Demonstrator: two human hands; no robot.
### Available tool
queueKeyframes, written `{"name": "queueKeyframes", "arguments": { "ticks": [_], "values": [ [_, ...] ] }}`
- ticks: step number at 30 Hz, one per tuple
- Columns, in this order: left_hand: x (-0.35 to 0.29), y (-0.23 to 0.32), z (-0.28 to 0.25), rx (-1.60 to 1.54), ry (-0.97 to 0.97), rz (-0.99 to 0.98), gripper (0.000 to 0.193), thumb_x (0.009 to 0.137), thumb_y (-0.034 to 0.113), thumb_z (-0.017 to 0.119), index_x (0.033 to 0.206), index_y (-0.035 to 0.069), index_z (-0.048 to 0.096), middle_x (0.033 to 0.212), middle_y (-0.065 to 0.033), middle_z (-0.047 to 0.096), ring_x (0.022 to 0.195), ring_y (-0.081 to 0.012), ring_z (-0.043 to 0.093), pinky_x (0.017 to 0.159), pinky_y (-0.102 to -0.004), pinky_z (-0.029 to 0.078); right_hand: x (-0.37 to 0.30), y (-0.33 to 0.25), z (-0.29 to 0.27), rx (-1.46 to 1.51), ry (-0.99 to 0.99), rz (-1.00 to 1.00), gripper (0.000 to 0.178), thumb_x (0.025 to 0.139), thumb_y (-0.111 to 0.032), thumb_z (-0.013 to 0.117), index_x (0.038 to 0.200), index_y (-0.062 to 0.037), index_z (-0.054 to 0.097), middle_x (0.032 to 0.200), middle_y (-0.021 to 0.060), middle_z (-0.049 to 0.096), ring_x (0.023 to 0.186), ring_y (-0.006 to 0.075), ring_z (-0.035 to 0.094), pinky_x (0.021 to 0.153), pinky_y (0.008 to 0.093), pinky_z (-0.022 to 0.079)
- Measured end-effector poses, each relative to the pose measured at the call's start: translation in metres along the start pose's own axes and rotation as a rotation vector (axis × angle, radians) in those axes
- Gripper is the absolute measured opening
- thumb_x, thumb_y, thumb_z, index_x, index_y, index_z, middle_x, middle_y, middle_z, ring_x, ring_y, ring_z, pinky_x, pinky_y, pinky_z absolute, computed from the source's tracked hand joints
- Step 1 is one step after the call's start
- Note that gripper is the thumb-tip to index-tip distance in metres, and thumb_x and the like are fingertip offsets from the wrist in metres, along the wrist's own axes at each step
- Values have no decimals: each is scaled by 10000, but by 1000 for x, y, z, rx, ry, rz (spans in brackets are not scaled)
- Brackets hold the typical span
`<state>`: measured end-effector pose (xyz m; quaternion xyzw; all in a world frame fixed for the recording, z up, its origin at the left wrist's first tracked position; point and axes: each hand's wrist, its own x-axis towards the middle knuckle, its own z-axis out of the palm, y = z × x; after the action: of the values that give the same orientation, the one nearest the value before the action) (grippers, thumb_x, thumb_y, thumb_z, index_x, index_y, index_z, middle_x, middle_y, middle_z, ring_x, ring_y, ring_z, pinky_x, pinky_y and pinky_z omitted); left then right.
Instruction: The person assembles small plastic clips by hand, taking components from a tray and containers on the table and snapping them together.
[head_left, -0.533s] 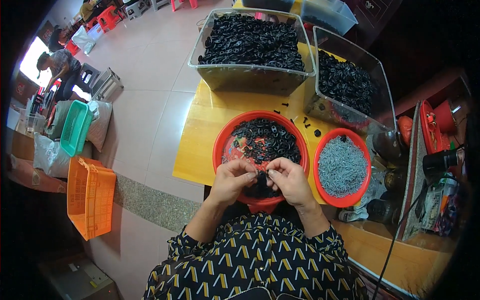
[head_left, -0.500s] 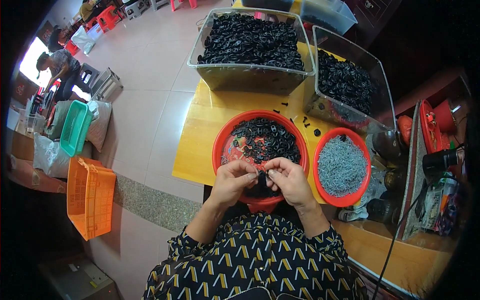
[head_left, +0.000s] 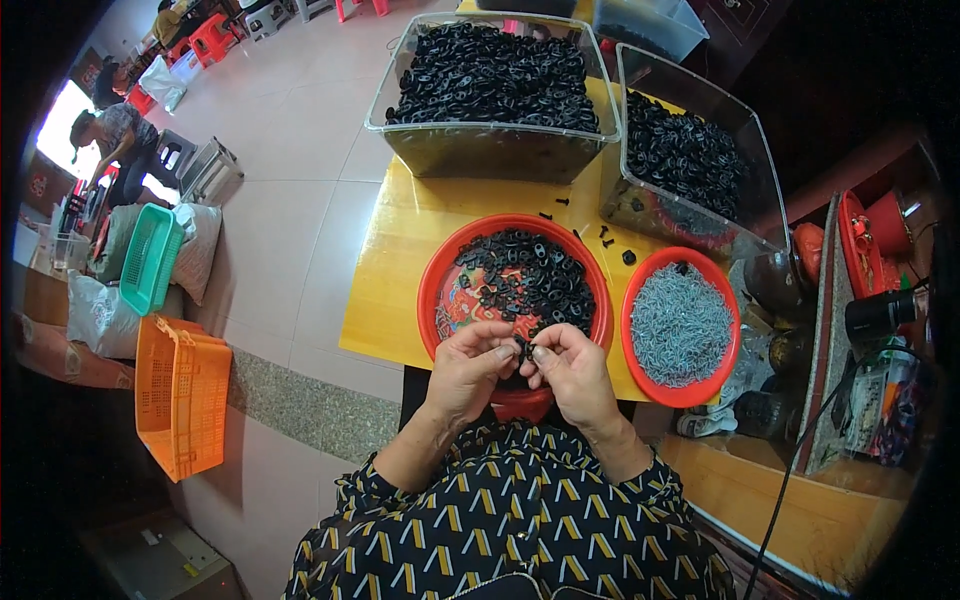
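Over the near rim of a round red tray [head_left: 432, 285], my left hand [head_left: 466, 368] and my right hand [head_left: 574, 372] meet fingertip to fingertip. Both are closed in a pinch on a small black plastic part [head_left: 526, 348], largely covered by the fingers. Whether each hand grips a separate piece I cannot make out. Loose black plastic pieces [head_left: 552, 278], many oval with holes, are heaped in the tray, mostly on its far and right side. Right of it stands a red dish [head_left: 733, 352] full of small silvery screws [head_left: 682, 322].
Two clear bins, one large [head_left: 480, 155] and one at its right [head_left: 770, 215], hold similar black pieces on the yellow table [head_left: 385, 300]. A few black bits [head_left: 604, 236] lie between tray and dish. An orange crate [head_left: 180, 400] and green basket [head_left: 150, 258] are at left; a person [head_left: 118, 135] bends beyond.
My fingertips have drawn closer together around the small black part. The table and everything on it sit slightly further left and up in the view.
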<state>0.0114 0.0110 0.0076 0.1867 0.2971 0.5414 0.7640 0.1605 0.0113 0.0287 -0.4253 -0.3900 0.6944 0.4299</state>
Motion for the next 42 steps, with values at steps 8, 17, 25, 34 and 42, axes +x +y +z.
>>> {"name": "queueKeyframes", "arguments": {
  "ticks": [8,17,25,34,42],
  "values": [
    [-1,-4,3,27,42,28,237,748,-31,571,978,18,544,830,-81,595,712,-123,555,621,-224,443,-9,-4,13,-189,146,-87,81,839,-20,468,904,28,472,759,62,547,664,91,546,582,193,461],
    [-2,-6,4,54,70,47,223,745,-40,571,959,21,551,841,-71,595,732,-117,558,629,-219,444,-7,4,12,-246,155,-112,76,836,-12,472,899,30,468,761,50,536,651,84,547,580,195,478],
    [-3,-11,6,113,70,101,200,746,-42,576,939,4,550,829,-69,596,725,-118,570,648,-231,469,-5,18,8,-386,188,-224,71,829,-11,482,890,22,472,763,41,532,645,71,545,549,189,481],
    [-5,-12,9,608,20,335,116,770,-24,551,883,-26,579,804,-51,588,726,-97,553,652,-210,446,-8,3,4,-189,123,-34,71,818,-8,498,876,32,490,751,52,536,608,79,551,515,196,491],
    [2,-4,11,983,-75,500,136,726,-25,567,860,-16,590,752,-88,590,682,-119,565,604,-231,443,-5,11,1,-144,124,-125,56,821,-3,480,863,30,499,721,41,535,608,76,551,507,202,485]
  ]
}}
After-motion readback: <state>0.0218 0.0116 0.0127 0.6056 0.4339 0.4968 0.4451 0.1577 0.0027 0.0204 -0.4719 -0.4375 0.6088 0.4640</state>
